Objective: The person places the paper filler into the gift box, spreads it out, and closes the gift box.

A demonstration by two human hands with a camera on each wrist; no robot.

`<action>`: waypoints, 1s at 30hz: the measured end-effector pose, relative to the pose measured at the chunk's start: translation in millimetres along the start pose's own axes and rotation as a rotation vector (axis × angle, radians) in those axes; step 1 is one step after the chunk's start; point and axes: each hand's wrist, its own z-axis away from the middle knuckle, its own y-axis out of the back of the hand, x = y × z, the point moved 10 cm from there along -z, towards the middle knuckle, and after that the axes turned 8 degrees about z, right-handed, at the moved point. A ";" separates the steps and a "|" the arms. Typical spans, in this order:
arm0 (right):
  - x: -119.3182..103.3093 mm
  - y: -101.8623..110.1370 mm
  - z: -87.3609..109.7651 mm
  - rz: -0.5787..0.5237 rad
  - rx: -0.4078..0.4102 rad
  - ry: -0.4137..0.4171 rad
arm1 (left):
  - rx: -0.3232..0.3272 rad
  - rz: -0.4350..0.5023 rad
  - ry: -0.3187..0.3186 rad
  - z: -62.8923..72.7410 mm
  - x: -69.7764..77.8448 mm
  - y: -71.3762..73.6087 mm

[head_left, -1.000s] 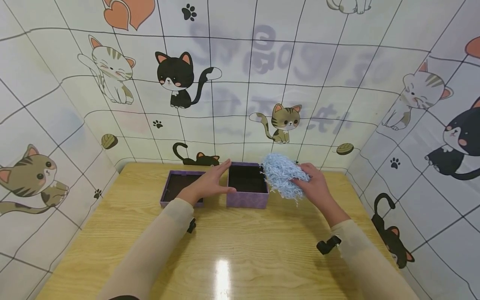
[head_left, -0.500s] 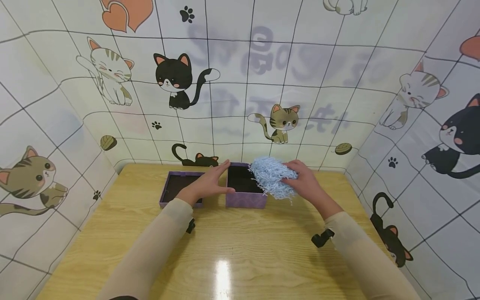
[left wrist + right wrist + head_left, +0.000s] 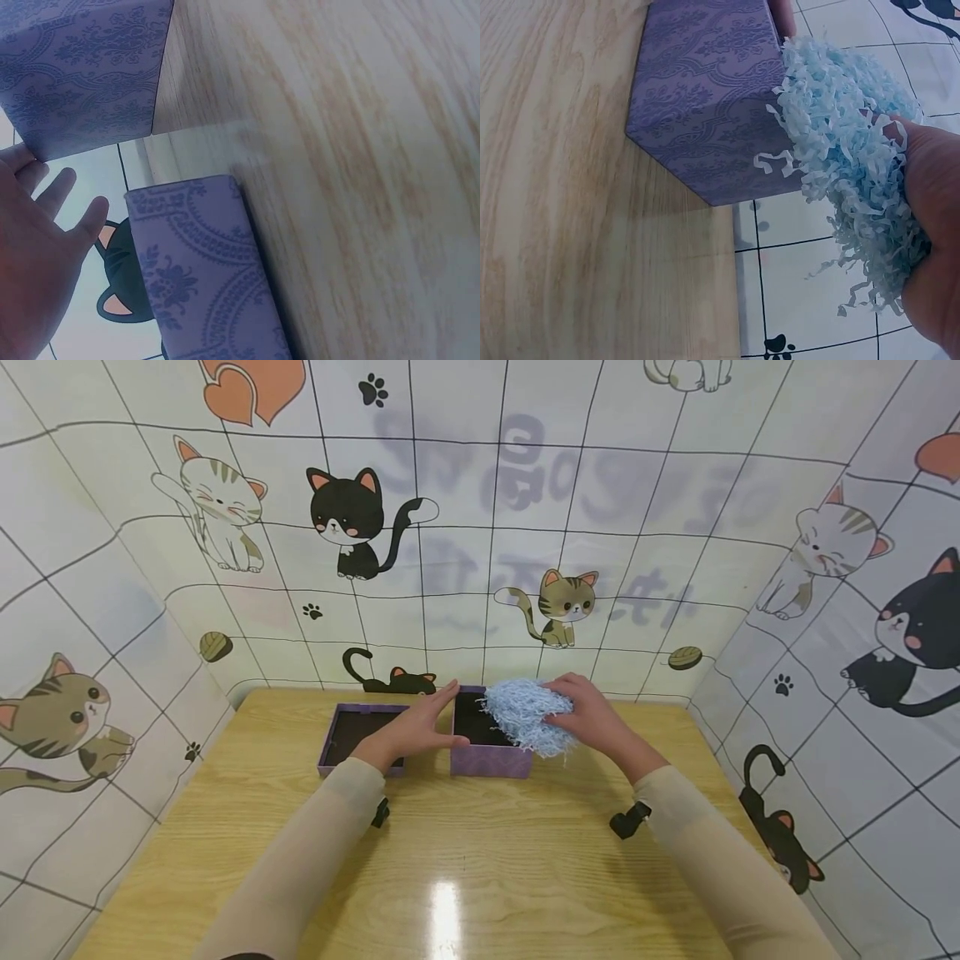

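A clump of light blue shredded paper is gripped by my right hand, fingers and thumb sunk into its right side. It overlaps the right half of an uncovered purple box, whose dark inside still shows on the left. My left hand is spread at the box's left side, its fingertips by the left rim. In the left wrist view the left fingers reach toward the patterned purple box wall. The right wrist view shows the crinkled paper close against the box's upper edge.
The purple box lid lies to the left with its dark inside up, partly behind my left hand. A light wood table carries everything. Behind it stands a cloth backdrop printed with cats and grid lines.
My right hand has moved left with the shredded paper, from beside the box's right edge to over its right half. My left hand and the lid have stayed in place.
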 end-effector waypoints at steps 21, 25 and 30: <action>-25.3 -36.8 -32.6 -0.009 -0.170 0.009 | -0.019 0.006 0.040 -0.8 -7.7 -3.0; -28.9 -43.0 -36.9 -0.038 -0.170 -0.008 | -0.016 0.017 0.041 -0.4 -7.8 -2.7; -34.0 -49.0 -40.5 -0.089 -0.168 -0.033 | -0.018 0.021 0.040 -0.4 -7.5 -2.5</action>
